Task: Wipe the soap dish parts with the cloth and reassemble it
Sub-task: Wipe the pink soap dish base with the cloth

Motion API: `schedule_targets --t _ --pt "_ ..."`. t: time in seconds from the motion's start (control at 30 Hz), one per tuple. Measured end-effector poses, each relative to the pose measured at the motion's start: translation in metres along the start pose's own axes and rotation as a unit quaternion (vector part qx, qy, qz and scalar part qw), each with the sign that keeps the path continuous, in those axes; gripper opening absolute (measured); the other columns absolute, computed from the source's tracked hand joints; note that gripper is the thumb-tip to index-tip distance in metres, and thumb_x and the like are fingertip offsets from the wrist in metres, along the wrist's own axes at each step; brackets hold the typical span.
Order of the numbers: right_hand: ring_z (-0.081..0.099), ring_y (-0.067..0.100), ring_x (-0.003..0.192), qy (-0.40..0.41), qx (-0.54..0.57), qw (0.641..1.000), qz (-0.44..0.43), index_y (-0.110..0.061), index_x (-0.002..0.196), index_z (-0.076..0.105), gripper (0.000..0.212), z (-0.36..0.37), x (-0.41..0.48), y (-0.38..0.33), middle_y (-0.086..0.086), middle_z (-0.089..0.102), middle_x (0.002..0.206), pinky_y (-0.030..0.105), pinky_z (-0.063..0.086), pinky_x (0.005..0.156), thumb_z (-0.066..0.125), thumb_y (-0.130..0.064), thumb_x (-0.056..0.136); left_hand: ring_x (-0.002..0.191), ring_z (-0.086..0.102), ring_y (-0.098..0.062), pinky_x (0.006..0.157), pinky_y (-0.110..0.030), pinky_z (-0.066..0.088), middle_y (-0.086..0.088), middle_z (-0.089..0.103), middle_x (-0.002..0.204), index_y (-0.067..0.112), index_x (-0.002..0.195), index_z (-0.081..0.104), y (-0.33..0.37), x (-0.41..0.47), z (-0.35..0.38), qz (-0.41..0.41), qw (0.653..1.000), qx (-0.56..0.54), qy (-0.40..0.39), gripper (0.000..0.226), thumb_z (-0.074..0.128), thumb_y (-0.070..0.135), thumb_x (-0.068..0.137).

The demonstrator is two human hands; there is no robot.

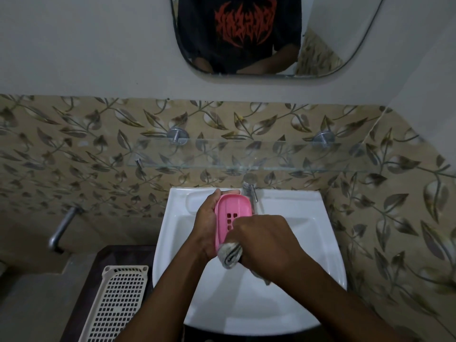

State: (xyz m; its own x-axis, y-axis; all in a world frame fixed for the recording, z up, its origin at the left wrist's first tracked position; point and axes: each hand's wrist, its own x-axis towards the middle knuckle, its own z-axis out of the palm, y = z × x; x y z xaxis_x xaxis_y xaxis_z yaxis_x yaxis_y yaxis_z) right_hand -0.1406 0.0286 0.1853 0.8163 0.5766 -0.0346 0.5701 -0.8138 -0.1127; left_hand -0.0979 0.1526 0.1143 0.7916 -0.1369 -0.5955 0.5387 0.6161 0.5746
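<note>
1. White sink [308, 243] serves as landmark; tap [250, 187] at its far rim, perforated basket [116, 302] left of it.
2. Left hand [206, 223], fingers wrapped, grips pink soap dish part [228, 215] above the sink.
3. Right hand [265, 240], fingers clenched, presses grey cloth [230, 255] against the part's near end.

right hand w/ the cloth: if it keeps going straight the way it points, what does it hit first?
The right hand points up-left, and the cloth it grips already seems pressed on the pink soap dish part. That comes first, with the left hand behind it. Depth is a guess from this single view.
</note>
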Motion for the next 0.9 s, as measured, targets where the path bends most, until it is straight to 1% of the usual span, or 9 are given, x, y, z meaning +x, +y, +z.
schedule_targets --t 0.17,0.27,0.33,0.43,0.5,0.63,0.73,0.83,0.9 --pt "0.068 0.018 0.092 0.055 0.014 0.996 0.068 -0.032 0.113 0.069 0.034 -0.001 0.001 0.011 -0.005 0.071 0.104 0.025 0.05 0.077 0.066 -0.047 0.084 0.081 0.065 -0.031 0.084 -0.044 0.05 -0.017 0.073 0.086 0.013 0.092 0.075 0.003 -0.003 0.005 0.033 0.999 0.018 0.009 0.053 0.043 0.055 0.093" --pt "0.068 0.018 0.095 0.063 0.036 0.995 0.075 -0.033 0.116 0.068 0.036 0.005 0.004 0.006 -0.006 0.07 0.109 0.026 0.051 0.081 0.068 -0.047 0.083 0.081 0.064 -0.031 0.076 -0.04 0.053 -0.015 0.075 0.08 0.014 0.095 0.073 0.004 -0.003 0.005 0.044 0.999 0.004 0.012 0.049 0.042 0.052 0.096" --pt "0.069 0.018 0.096 0.059 0.049 0.995 0.07 -0.034 0.115 0.069 0.036 0.011 0.002 -0.001 -0.007 0.07 0.109 0.027 0.053 0.08 0.068 -0.048 0.082 0.094 0.063 -0.036 0.086 -0.047 0.054 -0.019 0.075 0.096 0.011 0.105 0.073 0.006 -0.005 0.004 0.052 0.998 0.007 0.022 0.052 0.045 0.053 0.094" --pt "0.071 0.017 0.08 0.07 0.052 0.994 0.061 -0.035 0.096 0.075 0.024 0.013 -0.002 -0.002 -0.008 0.073 0.09 0.025 0.054 0.066 0.073 -0.049 0.076 0.109 0.057 -0.041 0.102 -0.056 0.042 -0.026 0.062 0.127 0.009 0.125 0.065 0.007 -0.006 0.003 0.057 0.998 -0.006 0.024 0.06 0.047 0.055 0.091" --pt "0.07 0.016 0.087 0.053 0.06 0.995 0.057 -0.035 0.101 0.074 0.025 0.01 -0.004 0.002 -0.008 0.072 0.097 0.023 0.052 0.072 0.069 -0.049 0.081 0.099 0.061 -0.038 0.095 -0.051 0.047 -0.026 0.066 0.116 0.009 0.12 0.067 0.006 -0.004 0.002 0.055 0.998 -0.019 0.02 0.058 0.042 0.054 0.093" --pt "0.065 0.014 0.099 0.098 0.062 0.99 0.081 -0.035 0.116 0.067 0.035 0.003 0.001 0.009 -0.008 0.068 0.109 0.019 0.042 0.074 0.063 -0.051 0.085 0.05 0.069 -0.019 0.061 -0.033 0.05 -0.009 0.072 0.062 0.011 0.089 0.063 0.002 -0.009 0.011 0.068 0.997 0.02 -0.001 0.05 0.028 0.044 0.102" --pt "0.069 0.016 0.084 0.137 0.072 0.979 0.134 -0.029 0.102 0.072 0.025 0.011 0.008 -0.001 -0.007 0.072 0.095 0.024 0.051 0.071 0.071 -0.044 0.082 0.04 0.065 -0.013 0.042 -0.023 0.052 -0.004 0.068 0.049 0.011 0.083 0.058 0.003 -0.015 0.017 0.079 0.997 0.014 -0.002 0.046 0.028 0.038 0.104" --pt "0.065 0.015 0.058 0.17 0.118 0.963 0.17 -0.026 0.075 0.072 0.019 0.016 0.015 -0.006 -0.006 0.068 0.069 0.028 0.057 0.056 0.086 -0.034 0.065 0.049 0.07 -0.018 0.056 -0.031 0.054 -0.009 0.072 0.059 0.01 0.08 0.07 -0.001 -0.017 0.019 0.059 0.998 0.005 -0.025 0.054 0.033 0.043 0.101" --pt "0.067 0.017 0.067 0.154 0.106 0.972 0.139 -0.027 0.083 0.074 0.018 0.01 0.013 -0.007 -0.006 0.069 0.077 0.031 0.059 0.063 0.082 -0.035 0.069 0.051 0.071 -0.02 0.063 -0.034 0.05 -0.01 0.073 0.062 0.011 0.076 0.073 -0.001 -0.011 0.013 0.076 0.996 -0.017 -0.032 0.054 0.035 0.04 0.102"
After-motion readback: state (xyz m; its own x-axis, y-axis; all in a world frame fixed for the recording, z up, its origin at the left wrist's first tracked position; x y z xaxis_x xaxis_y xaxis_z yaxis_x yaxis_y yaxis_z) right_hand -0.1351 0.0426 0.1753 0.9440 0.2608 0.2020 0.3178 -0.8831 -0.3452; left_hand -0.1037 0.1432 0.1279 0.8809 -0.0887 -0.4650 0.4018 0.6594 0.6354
